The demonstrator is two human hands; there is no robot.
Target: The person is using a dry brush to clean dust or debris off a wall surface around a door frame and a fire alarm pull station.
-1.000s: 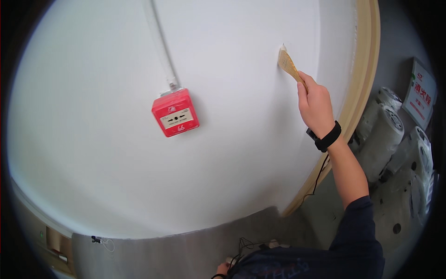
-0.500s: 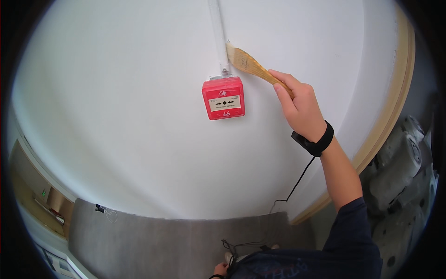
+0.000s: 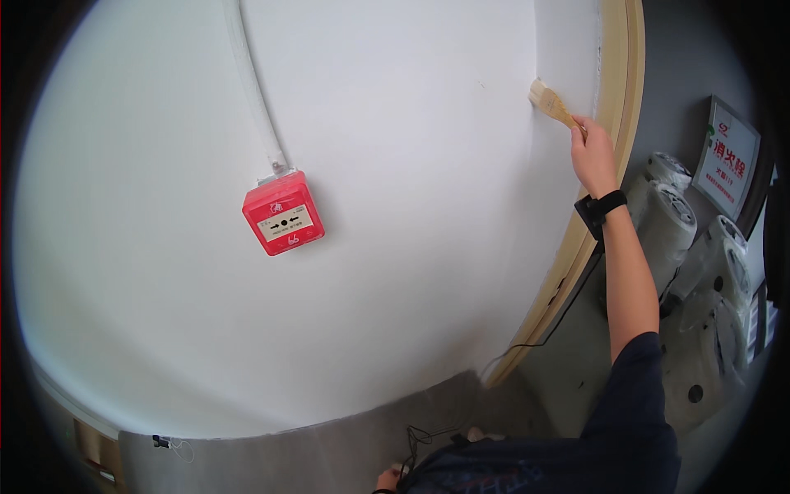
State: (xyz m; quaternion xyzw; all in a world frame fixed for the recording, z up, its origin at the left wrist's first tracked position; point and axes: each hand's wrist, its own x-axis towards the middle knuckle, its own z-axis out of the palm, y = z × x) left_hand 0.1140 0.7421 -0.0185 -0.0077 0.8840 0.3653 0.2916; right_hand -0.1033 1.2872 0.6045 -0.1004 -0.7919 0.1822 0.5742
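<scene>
My right hand (image 3: pixel 594 156) is closed around the handle of a flat paint brush (image 3: pixel 555 107) with a yellowish wooden handle and pale bristles. The bristle end meets the white wall (image 3: pixel 395 247) at the inside corner beside the door frame. A black band with a small device circles my right wrist. To the left, a red square fire alarm call point (image 3: pixel 284 218) is fixed to the wall, below a white conduit (image 3: pixel 251 86). Low down at the lower edge, my left hand (image 3: pixel 388 479) shows only in part; its fingers are not clear.
A light wooden frame (image 3: pixel 568 247) edges the wall on the right. Beyond it stand several plastic-wrapped pale objects (image 3: pixel 666 218) and a framed sign (image 3: pixel 727 160). A black cable (image 3: pixel 543 339) hangs from my right wrist. A small dark device (image 3: pixel 161 442) sits along the wall's bottom edge.
My right hand has carried the brush right, from beside the conduit to the wall corner by the door frame. The view has turned right, so the call point sits farther left.
</scene>
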